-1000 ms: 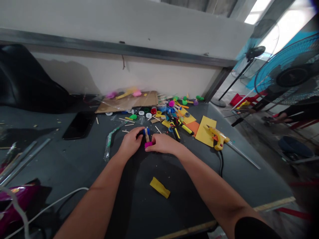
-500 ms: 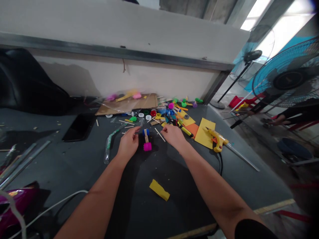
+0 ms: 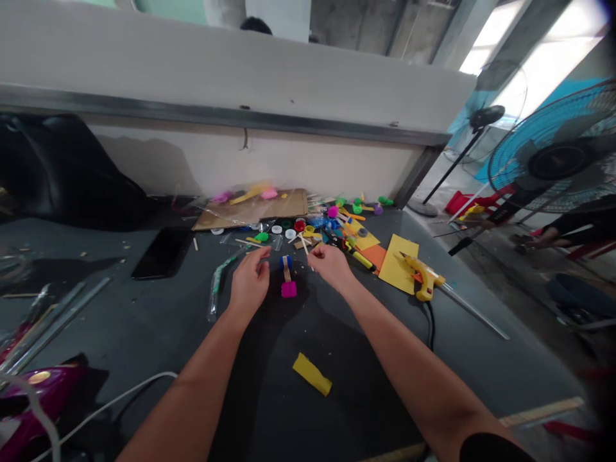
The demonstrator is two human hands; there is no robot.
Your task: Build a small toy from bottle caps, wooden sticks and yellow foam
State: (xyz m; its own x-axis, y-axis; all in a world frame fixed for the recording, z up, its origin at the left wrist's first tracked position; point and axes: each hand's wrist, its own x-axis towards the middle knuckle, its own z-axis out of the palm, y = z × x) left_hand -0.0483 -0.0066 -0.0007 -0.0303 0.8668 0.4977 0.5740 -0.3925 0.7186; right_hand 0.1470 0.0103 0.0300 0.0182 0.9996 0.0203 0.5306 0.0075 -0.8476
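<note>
My left hand (image 3: 249, 285) is open, fingers up, just beside the stick toy (image 3: 287, 277) on the dark table (image 3: 366, 378). My right hand (image 3: 331, 267) pinches a thin wood stick (image 3: 305, 246).

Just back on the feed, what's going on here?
A person is working with bare hands at a dark table. The right hand appears to pinch a thin wooden stick. The left hand is beside a small assembly of blue and pink pieces on a wooden stick, which stands apart from both hands. Colourful craft bits lie scattered beyond them, and a yellow hot glue gun lies to the right.
</note>
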